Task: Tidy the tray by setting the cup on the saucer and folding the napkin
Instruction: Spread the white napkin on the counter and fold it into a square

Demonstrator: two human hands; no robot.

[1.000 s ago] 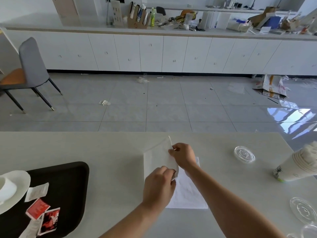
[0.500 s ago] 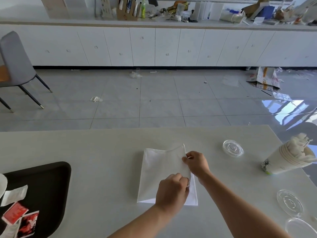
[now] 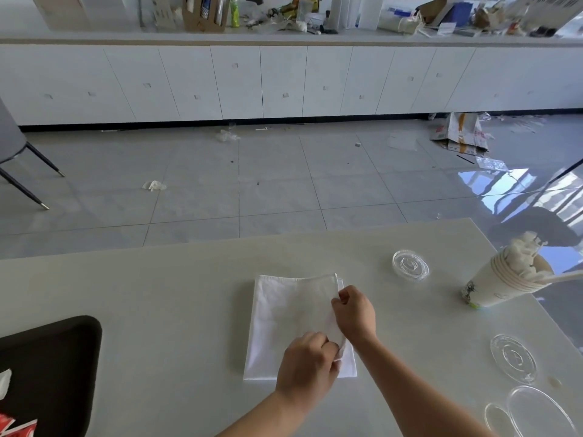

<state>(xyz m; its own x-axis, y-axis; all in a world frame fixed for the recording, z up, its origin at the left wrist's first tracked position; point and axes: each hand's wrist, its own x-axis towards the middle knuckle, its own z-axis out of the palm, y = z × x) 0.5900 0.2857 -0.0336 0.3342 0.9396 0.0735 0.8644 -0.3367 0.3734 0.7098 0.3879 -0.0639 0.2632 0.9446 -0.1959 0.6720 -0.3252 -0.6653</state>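
Observation:
A white napkin [image 3: 284, 316] lies on the pale table [image 3: 157, 304], folded into a tall rectangle. My right hand [image 3: 355, 313] pinches its right edge near the far corner. My left hand [image 3: 307, 361] is closed on the same edge near the front corner, where the top layer curls up a little. The dark tray [image 3: 60, 357] shows only partly at the lower left, with red and white sachets [image 3: 15, 427] on it. The cup and saucer are out of view.
A tilted stack of paper cups [image 3: 504, 279] stuffed with white paper stands at the table's right edge. Clear plastic lids [image 3: 410, 265] lie near it, and more lids [image 3: 512, 357] sit at the front right. A grey chair [image 3: 9, 143] stands on the floor at far left.
The napkin's raised flap has come down and now lies flat over the lower layer. Both hands still grip its right edge. The view shifted right, so the saucer dropped out of sight.

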